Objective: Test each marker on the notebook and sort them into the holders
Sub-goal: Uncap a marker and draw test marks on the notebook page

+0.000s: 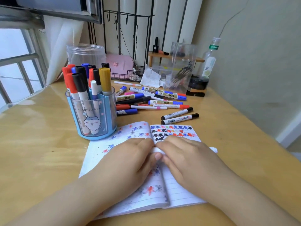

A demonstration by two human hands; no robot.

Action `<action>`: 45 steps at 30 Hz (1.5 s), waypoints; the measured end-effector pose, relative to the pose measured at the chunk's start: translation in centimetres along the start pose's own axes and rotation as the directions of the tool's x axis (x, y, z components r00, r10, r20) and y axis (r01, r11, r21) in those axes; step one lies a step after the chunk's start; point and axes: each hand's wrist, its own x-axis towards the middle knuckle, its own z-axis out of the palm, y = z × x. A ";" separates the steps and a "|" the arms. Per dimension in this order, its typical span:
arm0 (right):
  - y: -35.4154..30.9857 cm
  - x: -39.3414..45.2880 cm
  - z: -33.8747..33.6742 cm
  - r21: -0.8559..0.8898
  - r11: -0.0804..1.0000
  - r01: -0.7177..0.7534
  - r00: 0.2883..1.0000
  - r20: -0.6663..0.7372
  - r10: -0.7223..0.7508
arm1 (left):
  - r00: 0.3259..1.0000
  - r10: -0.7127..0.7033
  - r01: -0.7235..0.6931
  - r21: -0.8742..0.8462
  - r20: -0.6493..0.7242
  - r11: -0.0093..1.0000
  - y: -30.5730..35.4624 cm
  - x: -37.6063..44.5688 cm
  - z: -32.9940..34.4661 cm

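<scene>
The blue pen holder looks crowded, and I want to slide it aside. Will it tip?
Possibly. The blue pen holder carries tall markers well above its rim, so it is probably top-heavy. Its base looks wide and the desk glossy; a low push likely slides it.

The blue pen holder point(92, 115) full of markers stands at the upper left corner of the notebook point(130, 160) and blocks that side. A pile of loose markers point(151, 100) fills the centre. Bare wooden desk point(35, 144) lies open at left and right.
</scene>
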 end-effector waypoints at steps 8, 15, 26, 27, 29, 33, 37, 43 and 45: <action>-0.2 -0.5 -0.6 0.049 0.998 0.049 0.998 0.033 -0.051 | 0.998 0.063 -0.061 -0.152 0.012 0.987 -0.2 0.0 -0.3; 2.2 -1.2 -1.9 0.428 0.895 -0.125 0.992 0.027 0.125 | 0.992 0.005 -0.032 -0.211 -0.128 0.977 -0.3 0.2 -2.5; 3.7 -1.5 -2.7 0.490 0.640 -0.592 0.806 0.362 0.468 | 0.979 -0.135 0.120 -0.104 -0.153 0.987 -0.1 0.1 -1.5; 3.8 -1.5 -2.7 0.508 0.626 -0.591 0.806 0.351 0.476 | 0.982 -0.129 0.116 -0.101 -0.136 0.988 -0.1 0.1 -1.4; 3.9 -1.3 -2.4 0.612 0.559 -0.559 0.818 0.298 0.492 | 0.987 -0.113 0.103 -0.089 -0.111 0.991 -0.1 0.1 -1.2; 4.0 -1.0 -1.8 0.832 0.227 -0.506 0.743 0.286 0.605 | 0.996 -0.071 0.067 -0.075 -0.054 0.995 0.0 0.0 -1.0; 4.6 -0.4 -2.0 0.891 -0.293 -0.348 0.653 0.454 0.606 | 1.000 -0.027 0.027 -0.053 0.003 0.998 0.0 0.0 -0.7; 3.9 1.4 -0.5 0.802 -0.193 -0.565 0.555 0.542 0.631 | 0.999 -0.017 0.018 -0.043 0.033 0.999 0.3 0.0 -1.1; 4.1 1.7 0.4 0.768 -0.121 -0.629 0.524 0.534 0.663 | 0.999 -0.013 0.015 -0.044 0.038 0.999 0.3 0.0 -1.2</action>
